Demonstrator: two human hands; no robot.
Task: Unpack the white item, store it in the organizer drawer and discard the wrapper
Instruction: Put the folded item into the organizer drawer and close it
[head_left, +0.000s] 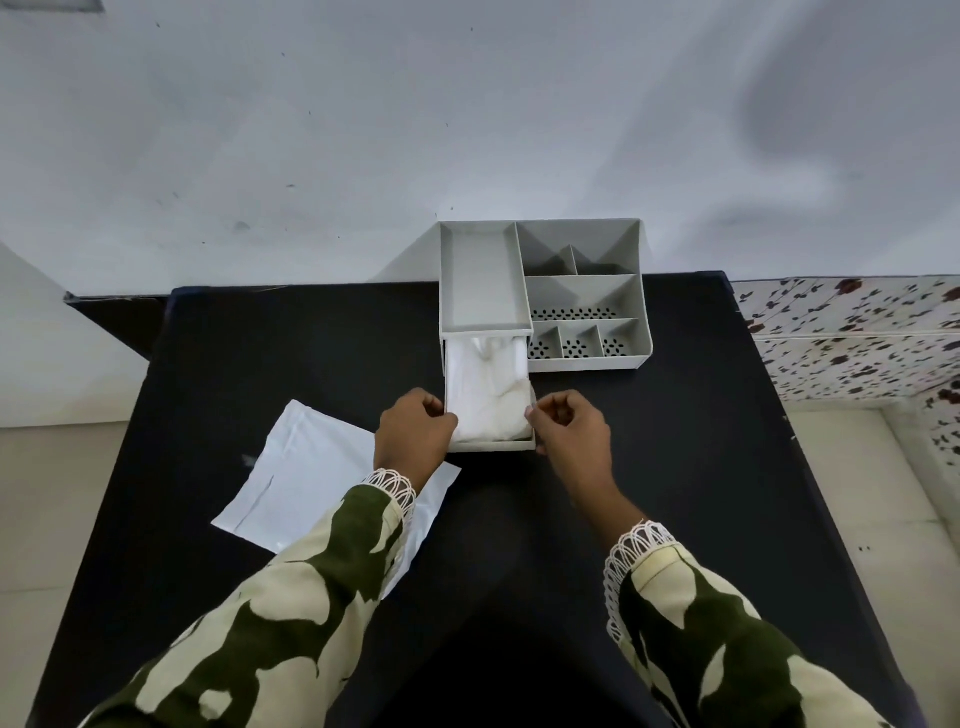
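Note:
A white folded cloth item (491, 389) lies inside the pulled-out drawer (493, 446) of the grey organizer (641, 312) at the back of the black table. My left hand (413, 434) holds the drawer's left front corner, fingers curled against its wall. My right hand (571, 431) pinches the drawer's right front corner. The flat white wrapper (311, 483) lies on the table to the left of the drawer, partly under my left sleeve.
The organizer has a long top tray (480, 280) above the drawer and several small perforated compartments (576, 345) on the right. The black table (675, 467) ends at a pale wall behind. A floral patterned surface (857, 338) sits off the table's right side.

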